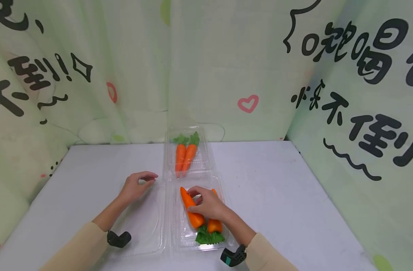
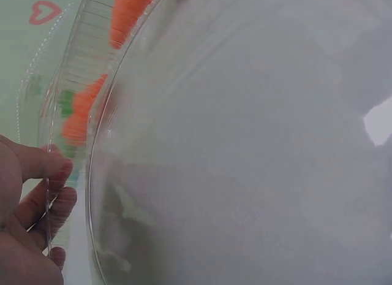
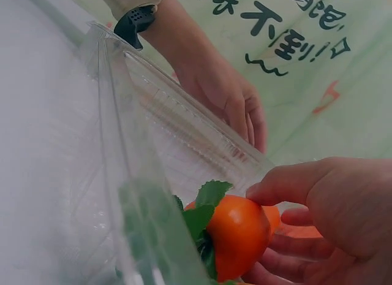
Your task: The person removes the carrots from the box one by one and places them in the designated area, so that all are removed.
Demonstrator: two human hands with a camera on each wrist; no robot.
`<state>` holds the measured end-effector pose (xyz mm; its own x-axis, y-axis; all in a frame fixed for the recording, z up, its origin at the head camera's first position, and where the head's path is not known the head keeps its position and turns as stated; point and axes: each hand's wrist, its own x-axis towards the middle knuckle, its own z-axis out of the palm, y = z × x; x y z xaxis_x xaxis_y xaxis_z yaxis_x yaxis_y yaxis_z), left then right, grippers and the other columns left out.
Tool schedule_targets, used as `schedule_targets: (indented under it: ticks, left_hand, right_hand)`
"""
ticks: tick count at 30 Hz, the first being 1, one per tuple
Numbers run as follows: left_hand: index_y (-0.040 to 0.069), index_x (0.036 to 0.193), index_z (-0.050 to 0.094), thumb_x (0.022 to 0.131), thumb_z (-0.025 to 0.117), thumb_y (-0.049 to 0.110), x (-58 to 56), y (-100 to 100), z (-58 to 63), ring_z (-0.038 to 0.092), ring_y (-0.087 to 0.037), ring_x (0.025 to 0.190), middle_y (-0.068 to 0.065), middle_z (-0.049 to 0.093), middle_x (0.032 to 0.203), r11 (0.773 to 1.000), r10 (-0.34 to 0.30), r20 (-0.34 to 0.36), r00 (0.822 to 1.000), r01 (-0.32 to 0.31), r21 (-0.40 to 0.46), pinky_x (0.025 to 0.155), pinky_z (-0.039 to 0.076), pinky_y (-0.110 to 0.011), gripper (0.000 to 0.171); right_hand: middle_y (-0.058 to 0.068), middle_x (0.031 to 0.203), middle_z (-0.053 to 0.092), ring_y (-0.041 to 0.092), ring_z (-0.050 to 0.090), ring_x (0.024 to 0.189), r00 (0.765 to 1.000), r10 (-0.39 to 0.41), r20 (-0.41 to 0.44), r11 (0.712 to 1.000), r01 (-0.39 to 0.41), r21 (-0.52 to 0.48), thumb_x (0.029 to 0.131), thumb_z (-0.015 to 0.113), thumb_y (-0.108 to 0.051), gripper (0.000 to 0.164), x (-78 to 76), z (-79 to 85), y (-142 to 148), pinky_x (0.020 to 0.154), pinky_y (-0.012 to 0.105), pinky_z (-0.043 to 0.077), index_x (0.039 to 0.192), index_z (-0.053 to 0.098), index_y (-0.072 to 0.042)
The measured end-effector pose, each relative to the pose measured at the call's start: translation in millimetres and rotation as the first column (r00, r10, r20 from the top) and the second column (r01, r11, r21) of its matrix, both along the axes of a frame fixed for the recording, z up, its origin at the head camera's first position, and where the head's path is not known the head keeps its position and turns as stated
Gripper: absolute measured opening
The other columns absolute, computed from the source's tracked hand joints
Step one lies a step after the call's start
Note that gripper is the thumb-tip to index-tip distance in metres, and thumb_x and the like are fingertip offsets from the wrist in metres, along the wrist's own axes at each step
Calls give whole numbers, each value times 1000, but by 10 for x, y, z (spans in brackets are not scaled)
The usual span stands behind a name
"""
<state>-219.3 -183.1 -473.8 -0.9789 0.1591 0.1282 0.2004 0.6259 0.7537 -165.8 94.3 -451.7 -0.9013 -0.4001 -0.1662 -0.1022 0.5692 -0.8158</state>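
My right hand [image 1: 208, 203] grips a toy carrot [image 1: 193, 210] with green leaves, over the near clear plastic container [image 1: 181, 241]. The carrot's tip points away from me and its leaves lie toward me. Beside it is a second carrot [image 1: 214, 226], partly hidden by the hand. In the right wrist view, the thumb and fingers curl round the orange body [image 3: 239, 236] of the carrot. My left hand [image 1: 137, 187] is at the far edge of the container's raised clear lid [image 1: 149, 241]. The left wrist view shows its thumb and fingers [image 2: 52, 165] pinching the rim.
Behind the near container stands another clear container [image 1: 204, 150] with two carrots [image 1: 185, 156] in it, leaves pointing away. Both are on a white table [image 1: 267, 188]. Pale green printed curtains [image 1: 206, 75] hang at the back and sides.
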Motion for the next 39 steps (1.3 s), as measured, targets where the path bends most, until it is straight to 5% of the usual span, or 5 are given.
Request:
schedule_targets:
  ticks: [24, 39]
  left_hand:
    - [8, 111, 71, 92, 63, 8, 9, 15, 7, 62, -25, 98, -10, 72, 104, 1000, 5, 22, 1000, -5, 8, 88, 52, -42, 21]
    - [8, 113, 70, 92, 63, 8, 5, 18, 2, 62, -25, 99, -9, 71, 103, 1000, 2, 23, 1000, -2, 9, 90, 51, -45, 22]
  right_hand:
    - [10, 109, 68, 18, 64, 97, 991, -129, 36, 980, 133, -151, 83, 75, -24, 47, -49, 84, 73, 87, 33, 56, 123, 61, -2]
    - [8, 118, 64, 23, 63, 103, 996, -92, -2, 971, 89, -221, 87, 72, -22, 45, -40, 151, 106, 88, 33, 57, 128, 60, -9]
